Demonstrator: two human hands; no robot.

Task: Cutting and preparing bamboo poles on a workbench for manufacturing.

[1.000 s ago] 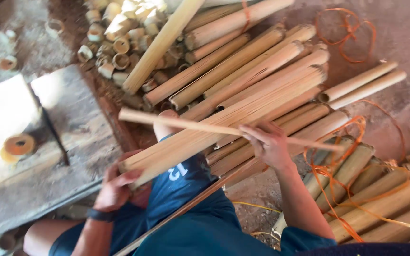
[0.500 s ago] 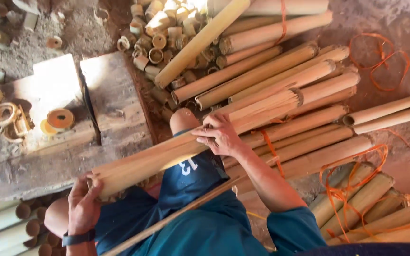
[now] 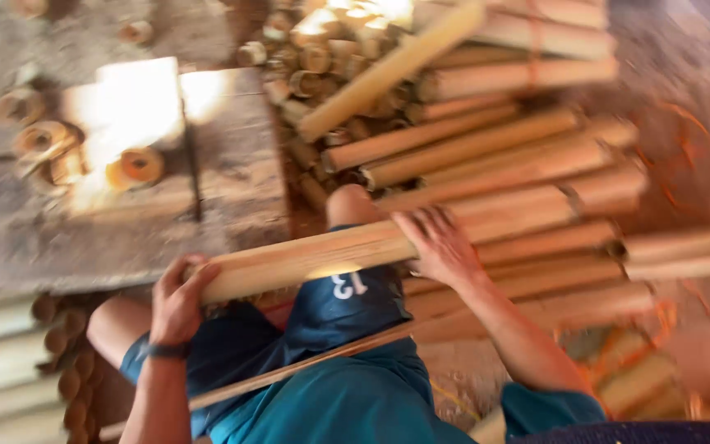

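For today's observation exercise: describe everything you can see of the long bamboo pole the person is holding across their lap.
The bamboo pole is long, round and pale tan, smooth-looking, motion-blurred. It lies nearly level across the person's lap, rising slightly rightward. The left hand cups its near cut end; the right hand rests spread on its middle. Its far end merges with the stacked poles behind.

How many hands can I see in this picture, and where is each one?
2. The left hand grips the near end of the bamboo pole above the lap. The right hand rests on the same pole further along. No other hands show.
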